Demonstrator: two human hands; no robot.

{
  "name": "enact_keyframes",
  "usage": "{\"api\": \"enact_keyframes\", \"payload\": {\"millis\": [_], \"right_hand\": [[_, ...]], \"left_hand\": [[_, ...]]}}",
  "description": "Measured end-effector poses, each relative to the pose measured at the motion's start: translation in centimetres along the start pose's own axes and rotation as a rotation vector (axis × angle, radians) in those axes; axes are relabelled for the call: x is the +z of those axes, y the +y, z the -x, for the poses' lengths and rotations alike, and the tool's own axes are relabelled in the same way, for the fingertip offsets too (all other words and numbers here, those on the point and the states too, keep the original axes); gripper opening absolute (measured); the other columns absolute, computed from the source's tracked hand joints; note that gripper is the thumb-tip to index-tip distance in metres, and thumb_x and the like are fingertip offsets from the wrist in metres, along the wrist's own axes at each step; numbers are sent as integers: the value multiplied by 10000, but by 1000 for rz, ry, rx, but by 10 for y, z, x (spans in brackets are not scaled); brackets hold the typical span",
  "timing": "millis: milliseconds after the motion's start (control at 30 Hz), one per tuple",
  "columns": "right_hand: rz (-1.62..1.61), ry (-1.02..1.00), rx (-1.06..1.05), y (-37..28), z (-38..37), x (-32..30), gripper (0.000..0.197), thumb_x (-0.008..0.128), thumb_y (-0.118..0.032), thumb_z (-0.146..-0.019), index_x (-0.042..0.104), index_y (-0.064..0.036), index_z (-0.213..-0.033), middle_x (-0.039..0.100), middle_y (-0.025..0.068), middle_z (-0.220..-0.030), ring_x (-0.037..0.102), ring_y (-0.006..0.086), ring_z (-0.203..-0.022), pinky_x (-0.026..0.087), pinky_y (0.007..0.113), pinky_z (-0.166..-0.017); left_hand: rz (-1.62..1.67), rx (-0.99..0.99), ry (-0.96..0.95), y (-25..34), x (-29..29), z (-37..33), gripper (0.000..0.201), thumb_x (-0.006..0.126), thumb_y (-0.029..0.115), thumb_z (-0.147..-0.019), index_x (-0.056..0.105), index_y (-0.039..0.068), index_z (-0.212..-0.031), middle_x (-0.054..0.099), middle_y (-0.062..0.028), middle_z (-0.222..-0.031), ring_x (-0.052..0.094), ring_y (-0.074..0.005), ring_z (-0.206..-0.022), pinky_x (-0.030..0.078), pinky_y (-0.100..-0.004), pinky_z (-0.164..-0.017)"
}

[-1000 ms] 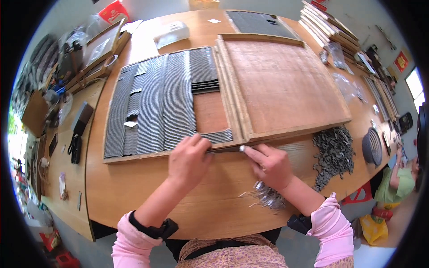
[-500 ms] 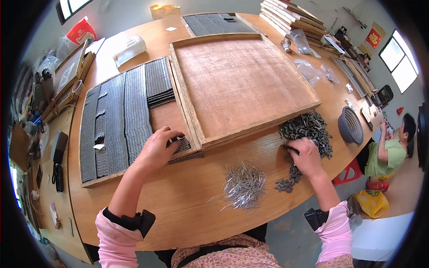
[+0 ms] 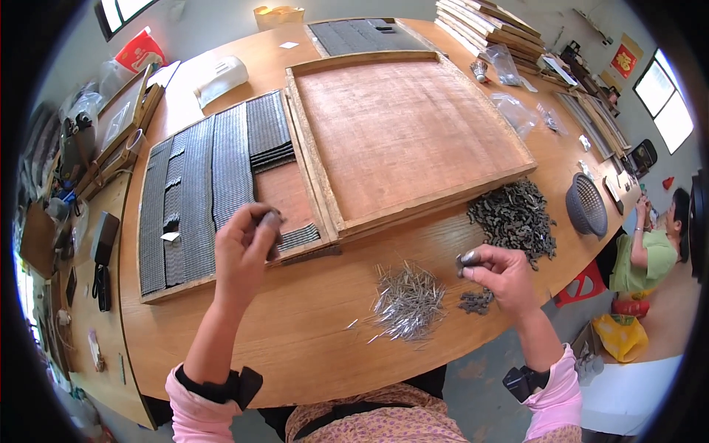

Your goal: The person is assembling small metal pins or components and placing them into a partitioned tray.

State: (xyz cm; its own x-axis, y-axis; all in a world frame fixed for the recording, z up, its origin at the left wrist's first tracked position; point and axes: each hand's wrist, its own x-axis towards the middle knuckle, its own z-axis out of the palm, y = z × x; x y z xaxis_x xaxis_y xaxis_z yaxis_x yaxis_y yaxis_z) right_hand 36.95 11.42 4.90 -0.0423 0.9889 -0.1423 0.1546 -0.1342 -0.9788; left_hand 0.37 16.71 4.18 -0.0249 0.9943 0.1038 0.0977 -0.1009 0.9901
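My left hand (image 3: 247, 236) is raised over the near part of a shallow wooden tray, fingers curled together with darkened tips; whether anything lies between them I cannot make out. That tray holds long strips of grey ribbed pieces (image 3: 196, 188) laid side by side, with a short row (image 3: 301, 237) along its near edge. Out to the right, my right hand (image 3: 506, 277) pinches a small dark grey piece (image 3: 465, 262) between thumb and fingers. Just behind it lies a heap of similar dark grey pieces (image 3: 513, 218), and a small cluster (image 3: 476, 300) sits below. Thin silvery pins (image 3: 406, 303) are piled between my hands.
A bare wooden tray (image 3: 413, 140) adjoins the filled one. Beyond it stands another filled tray (image 3: 354, 37). A grey plastic basket (image 3: 586, 207) is near the right table edge, and stacked wooden trays (image 3: 491, 29) rise at the back right. A person in green (image 3: 646, 251) sits at the right.
My left hand has lifted off the short row near the tray's edge and moved slightly left. My right hand has drawn away from the heap toward me, with a small dark piece in its fingers.
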Motion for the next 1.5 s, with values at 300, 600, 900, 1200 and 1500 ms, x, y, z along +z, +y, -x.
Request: {"api": "enact_keyframes", "payload": {"millis": [300,600,900,1200,1500], "right_hand": [[198,-468,-377,-14,24,92,139,710,-4,-846,706,8,-984,685,114,-948,677,199,-829,544,278,-720],[244,-489,-604,-8,27,121,191,697,33,-827,664,4,-1012,675,133,-931,675,268,-814,545,330,-679],[142,-259,-639,1,44,132,170,724,56,-809,668,-9,-956,690,136,-915,678,220,-797,534,298,-686],[95,-256,-496,9,51,133,178,746,60,-787,702,18,-955,712,133,-917,686,188,-799,539,274,-699],[165,-382,-405,17,46,124,240,792,-36,-759,713,-17,-985,706,101,-970,678,224,-848,545,321,-739]], "left_hand": [[-110,-187,-288,8,36,117,141,718,64,-867,673,-2,-983,667,-74,-769,579,-92,-638,478,-253,-578],[-114,-173,-361,7,30,128,166,731,81,-856,699,5,-1000,671,-94,-760,576,-113,-641,479,-268,-595],[253,-374,-233,6,39,140,153,725,88,-880,725,0,-1006,670,-1,-792,558,-51,-679,460,-213,-598],[209,-330,-144,5,36,144,142,727,79,-878,730,3,-998,643,7,-759,538,-40,-663,427,-201,-571],[84,-250,-188,3,32,142,102,712,2,-868,723,-38,-961,703,-50,-839,594,-67,-688,478,-208,-595]]}}
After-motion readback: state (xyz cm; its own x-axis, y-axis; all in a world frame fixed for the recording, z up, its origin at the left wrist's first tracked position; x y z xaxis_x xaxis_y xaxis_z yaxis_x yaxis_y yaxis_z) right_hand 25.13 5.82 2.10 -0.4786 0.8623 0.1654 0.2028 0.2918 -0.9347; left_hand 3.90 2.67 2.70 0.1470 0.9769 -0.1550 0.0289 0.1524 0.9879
